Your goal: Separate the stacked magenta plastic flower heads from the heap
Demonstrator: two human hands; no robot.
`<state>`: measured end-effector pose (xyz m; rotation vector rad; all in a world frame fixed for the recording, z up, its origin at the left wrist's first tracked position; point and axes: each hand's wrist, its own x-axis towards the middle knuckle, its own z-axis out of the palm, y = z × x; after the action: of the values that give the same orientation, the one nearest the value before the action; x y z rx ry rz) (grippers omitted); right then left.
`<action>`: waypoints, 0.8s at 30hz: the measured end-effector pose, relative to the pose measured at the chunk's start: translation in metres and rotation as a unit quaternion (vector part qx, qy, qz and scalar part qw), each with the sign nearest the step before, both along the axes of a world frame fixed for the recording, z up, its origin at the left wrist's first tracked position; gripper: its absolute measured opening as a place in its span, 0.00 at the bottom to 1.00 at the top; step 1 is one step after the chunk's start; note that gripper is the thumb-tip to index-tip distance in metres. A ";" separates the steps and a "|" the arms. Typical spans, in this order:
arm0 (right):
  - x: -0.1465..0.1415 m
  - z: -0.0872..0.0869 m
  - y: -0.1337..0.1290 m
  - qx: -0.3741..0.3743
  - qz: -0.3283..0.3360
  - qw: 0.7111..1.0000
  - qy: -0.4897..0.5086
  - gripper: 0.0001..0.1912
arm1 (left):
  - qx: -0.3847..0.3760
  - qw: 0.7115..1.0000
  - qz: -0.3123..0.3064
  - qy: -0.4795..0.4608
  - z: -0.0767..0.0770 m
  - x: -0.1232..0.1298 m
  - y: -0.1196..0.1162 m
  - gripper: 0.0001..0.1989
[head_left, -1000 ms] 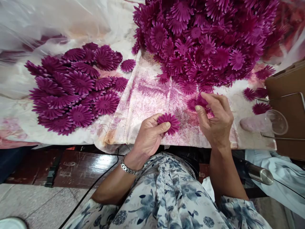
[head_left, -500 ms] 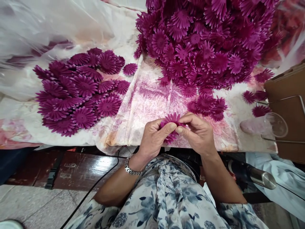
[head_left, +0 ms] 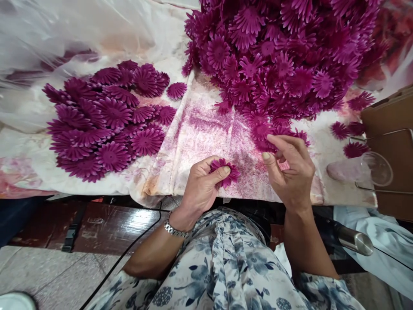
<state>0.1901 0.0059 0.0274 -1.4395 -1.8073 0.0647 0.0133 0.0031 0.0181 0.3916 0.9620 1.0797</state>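
My left hand (head_left: 203, 185) pinches a purple artificial flower (head_left: 232, 174) between thumb and fingers, just above the table's front edge. To the right of it, my right hand (head_left: 292, 172) is raised over the cloth with thumb and forefinger apart and nothing visible between them. A few loose purple flower heads (head_left: 261, 129) lie just beyond its fingertips, partly hidden by them. Behind these rises a big heap of purple flower heads (head_left: 264, 64). At the left, a lower pile of flattened flower heads (head_left: 112, 116) rests on the cloth.
A patterned cloth (head_left: 206, 142) dusted with purple specks covers the table. Toward the right lies a clear plastic cup (head_left: 358, 168) on its side, next to a cardboard box (head_left: 390, 150) and a metal wire frame. Clear plastic sheeting (head_left: 80, 26) spreads over the back left.
My right hand has let go of the flower and moved right and slightly away from me, its fingers parting. My left hand has shifted a little left, keeping the flower.
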 end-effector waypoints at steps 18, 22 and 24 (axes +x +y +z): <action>0.001 -0.007 0.009 -0.025 -0.043 0.991 0.123 0.04 | 0.038 0.996 -0.080 0.010 0.000 -0.003 -0.002 0.16; 0.016 -0.004 0.016 0.029 -0.107 0.993 -0.031 0.16 | -0.014 0.997 -0.073 -0.027 0.001 -0.004 0.000 0.19; 0.011 -0.002 0.009 0.007 -0.065 0.998 0.016 0.15 | -0.006 0.998 -0.061 -0.012 0.000 -0.002 -0.001 0.20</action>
<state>0.2010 0.0147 0.0258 -1.5341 -1.6815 0.0070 0.0116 0.0021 0.0179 0.4215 0.9113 0.9644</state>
